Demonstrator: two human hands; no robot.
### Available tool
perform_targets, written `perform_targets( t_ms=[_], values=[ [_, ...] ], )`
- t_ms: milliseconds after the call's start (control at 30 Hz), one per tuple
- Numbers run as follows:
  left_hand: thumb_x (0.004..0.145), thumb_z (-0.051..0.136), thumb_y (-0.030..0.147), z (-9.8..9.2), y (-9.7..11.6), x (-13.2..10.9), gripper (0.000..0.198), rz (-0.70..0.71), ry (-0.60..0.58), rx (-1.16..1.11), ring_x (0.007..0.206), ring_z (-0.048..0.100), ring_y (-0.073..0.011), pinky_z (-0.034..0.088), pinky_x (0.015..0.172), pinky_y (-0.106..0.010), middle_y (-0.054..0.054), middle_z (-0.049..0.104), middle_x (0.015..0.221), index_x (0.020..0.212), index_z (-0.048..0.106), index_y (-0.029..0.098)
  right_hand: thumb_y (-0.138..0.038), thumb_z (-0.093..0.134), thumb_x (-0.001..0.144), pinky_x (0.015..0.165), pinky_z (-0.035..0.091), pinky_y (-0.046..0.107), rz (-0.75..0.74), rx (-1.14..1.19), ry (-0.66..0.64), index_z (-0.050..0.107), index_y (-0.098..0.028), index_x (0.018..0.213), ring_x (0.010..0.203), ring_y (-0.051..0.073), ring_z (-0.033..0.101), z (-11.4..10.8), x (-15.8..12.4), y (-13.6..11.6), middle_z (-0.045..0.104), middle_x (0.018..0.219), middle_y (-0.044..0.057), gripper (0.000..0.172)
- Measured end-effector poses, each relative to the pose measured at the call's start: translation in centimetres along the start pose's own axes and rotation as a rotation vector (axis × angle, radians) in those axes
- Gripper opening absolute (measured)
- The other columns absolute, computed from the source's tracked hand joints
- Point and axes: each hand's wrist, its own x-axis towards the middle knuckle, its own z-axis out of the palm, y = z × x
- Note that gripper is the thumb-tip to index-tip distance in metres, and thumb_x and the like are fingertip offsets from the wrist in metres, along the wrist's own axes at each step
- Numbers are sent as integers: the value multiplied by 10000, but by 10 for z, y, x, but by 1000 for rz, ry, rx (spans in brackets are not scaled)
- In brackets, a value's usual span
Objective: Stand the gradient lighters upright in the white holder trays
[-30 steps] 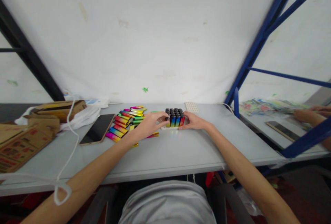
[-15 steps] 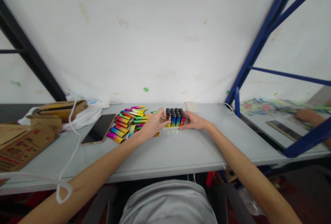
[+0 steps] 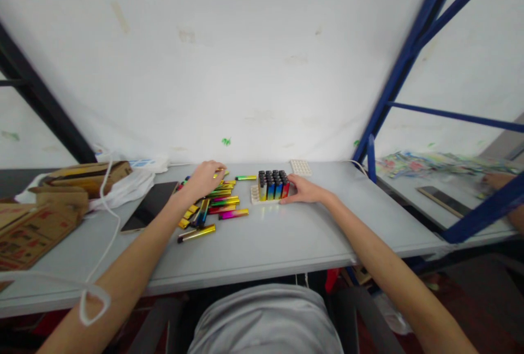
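Note:
A white tray [image 3: 254,195] in the middle of the grey table [image 3: 286,239] holds several upright lighters [image 3: 272,185] with black tops and coloured bodies. My right hand [image 3: 301,189] rests against the tray's right side, fingers curled on it. My left hand [image 3: 203,178] is over the far part of a pile of loose rainbow-coloured lighters [image 3: 221,201] lying flat to the left of the tray, fingers bent down onto them. What the left fingers grip is hidden. One gold lighter [image 3: 197,233] lies apart, nearer to me.
A dark phone [image 3: 149,207] lies left of the pile. Cardboard boxes [image 3: 36,217], a white bag and a white cable [image 3: 104,245] fill the left end. An empty white tray [image 3: 301,167] sits by the wall. Blue frame bars [image 3: 393,92] rise on the right; another person's hand [image 3: 497,180] works beyond them.
My left hand has left the tray's left side and moved left and back onto the loose lighters. The right hand has stayed at the tray. The view has shifted slightly.

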Motion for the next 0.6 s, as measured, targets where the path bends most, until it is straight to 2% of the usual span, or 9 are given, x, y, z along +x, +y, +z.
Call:
perform_targets(
  t_ms=[100, 167, 300, 433, 600],
  values=[
    [838, 498, 302, 1, -39, 3, 350, -36, -98, 128, 1090, 685, -311, 468, 1043, -384, -142, 778, 1126, 1009, 784, 192, -590, 832, 760, 903, 537, 421, -2, -6, -10, 667, -163, 1138, 992, 290, 643, 0, 0, -1, 684, 1092, 102, 594],
    [852, 476, 308, 2, -52, 4, 387, -75, -157, 171, 1074, 700, -306, 489, 1000, -362, -131, 784, 1129, 1055, 791, 209, -592, 830, 762, 905, 537, 426, -1, -8, -12, 668, -161, 1123, 992, 291, 642, 0, 1, -1, 682, 1092, 104, 585],
    [853, 521, 323, 2, -54, 8, 356, -133, -198, 165, 969, 729, -325, 504, 890, -344, -137, 805, 1029, 1024, 816, 220, -595, 832, 758, 915, 538, 429, 9, 5, -6, 662, -174, 1140, 1011, 293, 648, 0, 0, 0, 683, 1131, 103, 593],
    [836, 585, 333, -2, -51, 10, 309, -49, -178, 130, 851, 726, -306, 491, 801, -312, -123, 796, 853, 991, 830, 228, -577, 833, 764, 922, 534, 432, -2, 7, -8, 652, -166, 1157, 1028, 300, 645, 1, 0, 0, 680, 1137, 111, 597],
    [808, 648, 354, -3, -50, 9, 240, -3, -120, 120, 819, 682, -277, 496, 810, -333, -108, 749, 840, 921, 815, 225, -578, 832, 761, 906, 536, 433, -13, -5, -6, 658, -162, 1127, 1006, 296, 638, 1, 0, 2, 682, 1119, 112, 581]
  ],
)
